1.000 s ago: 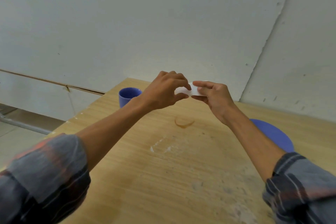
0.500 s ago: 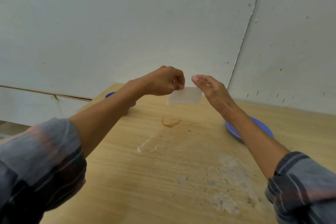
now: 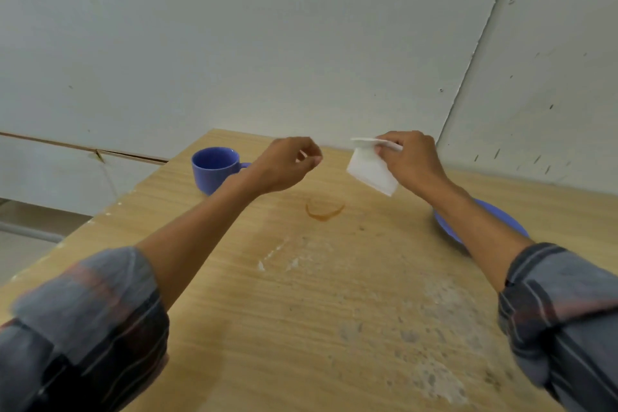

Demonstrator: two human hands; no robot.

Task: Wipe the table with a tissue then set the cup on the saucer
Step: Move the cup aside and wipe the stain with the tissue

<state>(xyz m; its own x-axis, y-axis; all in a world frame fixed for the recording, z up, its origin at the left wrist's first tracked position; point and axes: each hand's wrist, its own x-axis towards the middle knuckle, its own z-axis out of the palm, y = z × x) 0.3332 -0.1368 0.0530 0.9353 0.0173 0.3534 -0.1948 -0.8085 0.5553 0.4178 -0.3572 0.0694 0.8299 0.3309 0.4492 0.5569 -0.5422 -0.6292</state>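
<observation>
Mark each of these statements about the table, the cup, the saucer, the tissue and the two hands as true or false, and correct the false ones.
1. The right hand holds the tissue above the table. True.
2. The cup stands on the saucer. False: the cup stands on the table at the far left, and the saucer lies apart on the right.
3. A brown ring stain shows on the table between the arms. True.
4. The left hand grips the cup's handle. False: it hangs in the air beside the cup and holds nothing.
5. The tissue lies flat on the stain. False: it is held up, clear of the wood.
</observation>
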